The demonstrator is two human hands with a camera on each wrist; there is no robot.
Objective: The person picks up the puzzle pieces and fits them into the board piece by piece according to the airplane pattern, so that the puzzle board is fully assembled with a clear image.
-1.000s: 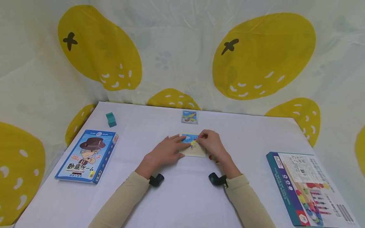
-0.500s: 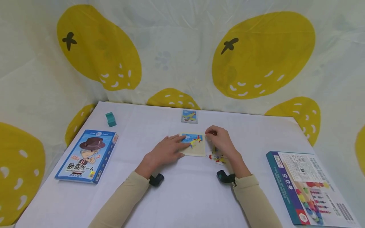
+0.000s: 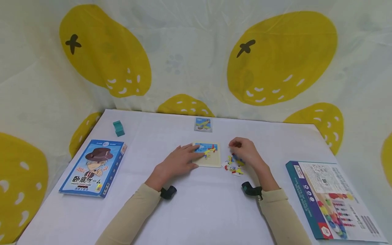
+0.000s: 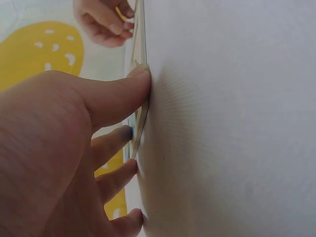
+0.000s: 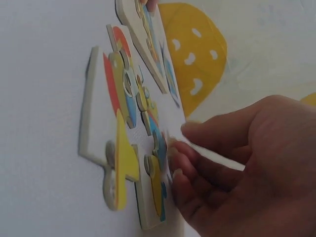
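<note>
A small wooden jigsaw board (image 3: 213,161) lies on the white table, its upper part filled with blue and yellow-red plane pieces and its lower part bare. My left hand (image 3: 177,165) rests on its left side with fingers spread; in the left wrist view the thumb (image 4: 116,96) touches the board's edge. To the board's right, several loose puzzle pieces (image 3: 235,170) lie in a small overlapping heap. My right hand (image 3: 246,151) hovers at the heap's far side, fingers loosely bent. In the right wrist view, a gap shows between its thumb and fingers, and no piece is visible there.
A square plane picture (image 3: 203,125) lies behind the board. At left are a blue game box (image 3: 92,166) and a teal block-like object (image 3: 118,128). A larger bead-set box (image 3: 330,200) lies at right. A patterned cloth (image 3: 190,51) hangs behind the table.
My right hand has left the board's upper right and moved right to the loose pieces, uncovering a red-and-yellow piece in the board. The left hand stays put.
</note>
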